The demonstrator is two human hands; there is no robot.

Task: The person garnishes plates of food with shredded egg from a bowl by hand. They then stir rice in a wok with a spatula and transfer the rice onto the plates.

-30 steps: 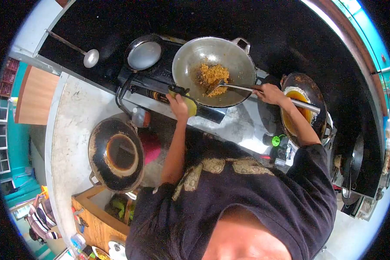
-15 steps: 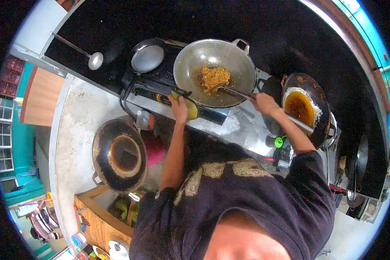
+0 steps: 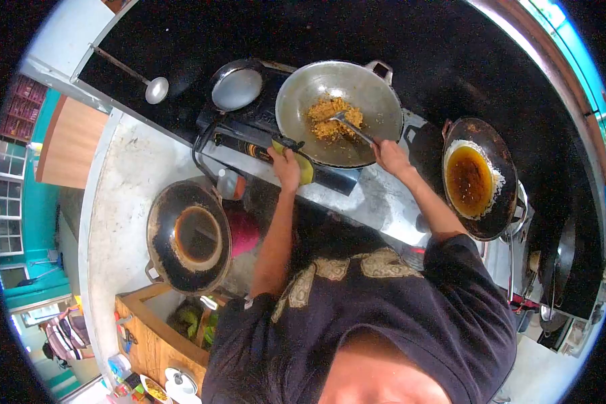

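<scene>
A large metal wok (image 3: 380, 101) sits on the stove, with a heap of grainy orange-brown food (image 3: 326, 111) in its middle. My right hand (image 3: 392, 157) is closed around the handle of a metal spatula (image 3: 354, 126), whose blade rests in the food. At the wok's near-left edge, my left hand (image 3: 287, 168) grips a yellow-green cloth (image 3: 305, 170). The cloth lies against the wok's near handle, which is mostly covered.
A small frying pan (image 3: 237, 89) stands left of the wok. Dark woks holding brown liquid stand at right (image 3: 449, 175) and lower left (image 3: 161, 252). A ladle (image 3: 156, 90) lies far left. Another person (image 3: 67, 333) is in the background, lower left.
The spatula blade has moved up and left through the food, and my right hand has shifted slightly left. The heap is more spread out. My left hand stays at the cloth.
</scene>
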